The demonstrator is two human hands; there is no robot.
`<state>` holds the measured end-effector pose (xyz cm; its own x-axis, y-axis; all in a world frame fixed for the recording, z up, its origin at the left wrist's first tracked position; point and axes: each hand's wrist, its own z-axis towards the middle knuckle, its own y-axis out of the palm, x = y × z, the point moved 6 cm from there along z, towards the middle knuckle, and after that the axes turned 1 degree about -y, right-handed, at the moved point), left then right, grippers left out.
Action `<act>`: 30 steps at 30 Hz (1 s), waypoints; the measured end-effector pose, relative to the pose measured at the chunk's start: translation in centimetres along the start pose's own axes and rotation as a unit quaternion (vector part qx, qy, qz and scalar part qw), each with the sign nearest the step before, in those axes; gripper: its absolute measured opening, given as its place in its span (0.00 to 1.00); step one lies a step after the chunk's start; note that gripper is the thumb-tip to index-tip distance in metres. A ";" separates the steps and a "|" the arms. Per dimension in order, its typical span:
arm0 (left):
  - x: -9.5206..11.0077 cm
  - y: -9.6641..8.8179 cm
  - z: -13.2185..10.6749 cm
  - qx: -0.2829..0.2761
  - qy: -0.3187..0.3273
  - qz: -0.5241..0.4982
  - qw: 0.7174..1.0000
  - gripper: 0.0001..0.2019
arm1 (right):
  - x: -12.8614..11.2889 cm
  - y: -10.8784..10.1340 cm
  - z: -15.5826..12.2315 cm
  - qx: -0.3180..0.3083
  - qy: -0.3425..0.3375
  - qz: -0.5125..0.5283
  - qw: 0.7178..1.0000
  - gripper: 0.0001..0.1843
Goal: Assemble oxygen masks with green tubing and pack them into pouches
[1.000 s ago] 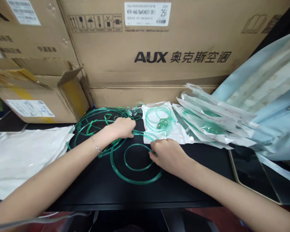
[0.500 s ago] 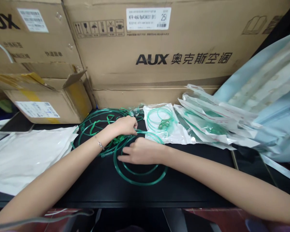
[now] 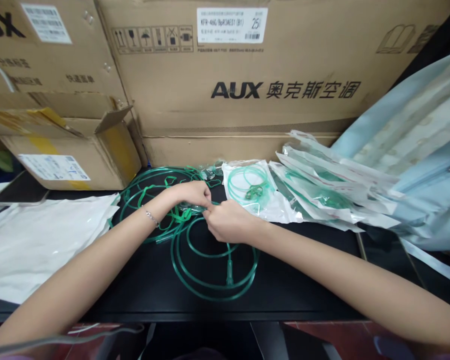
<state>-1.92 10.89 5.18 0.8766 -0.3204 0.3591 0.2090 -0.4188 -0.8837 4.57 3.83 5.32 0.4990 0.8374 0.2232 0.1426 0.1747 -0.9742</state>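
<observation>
Green plastic tubing (image 3: 213,280) lies in loose coils on a black table (image 3: 303,280). My left hand (image 3: 189,194) is closed, pinching the tubing at the top of the coil. My right hand (image 3: 227,222) meets it from the right, fingers curled on the same stretch of tube. More green tubing (image 3: 150,187) is tangled behind my left wrist, which wears a thin bracelet. A clear bag with coiled green tubing (image 3: 249,187) lies just right of my hands.
A stack of sealed tubing bags (image 3: 322,185) fans out at the right, against a pale blue sack (image 3: 416,145). Flat white empty bags (image 3: 33,240) lie at the left. Large cardboard boxes (image 3: 247,90) wall the back; a smaller open box (image 3: 67,150) stands at the left.
My right hand has moved from the coil's right side up and left to meet my left hand. The coil has widened, and a connector now shows on its near side.
</observation>
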 end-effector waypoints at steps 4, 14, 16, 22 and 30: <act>-0.3 -0.1 -0.4 -0.032 0.029 -0.050 0.998 0.14 | 0.8 0.0 -0.4 -0.035 0.075 0.020 0.996 0.11; 1.5 0.6 -1.7 0.013 0.064 0.093 0.994 0.11 | 2.7 0.8 -1.6 -0.045 0.221 0.075 0.971 0.14; 2.0 0.7 -1.8 0.030 0.048 0.132 0.990 0.08 | 2.8 0.9 -2.0 -0.045 0.236 0.086 0.967 0.14; 4.1 1.0 -2.5 0.043 0.055 0.173 0.982 0.09 | 2.9 1.1 -3.3 -0.057 0.234 0.128 0.962 0.10; 4.8 0.7 -2.1 0.058 0.102 0.187 0.975 0.11 | 3.5 0.5 -4.7 -0.013 0.255 0.118 0.960 0.15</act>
<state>1.49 7.32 6.92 0.7993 -0.5992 0.0458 -0.0518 -0.1447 -0.9881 10.39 4.46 5.81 0.8724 0.4887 -0.0104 -0.0080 -0.0071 -0.9999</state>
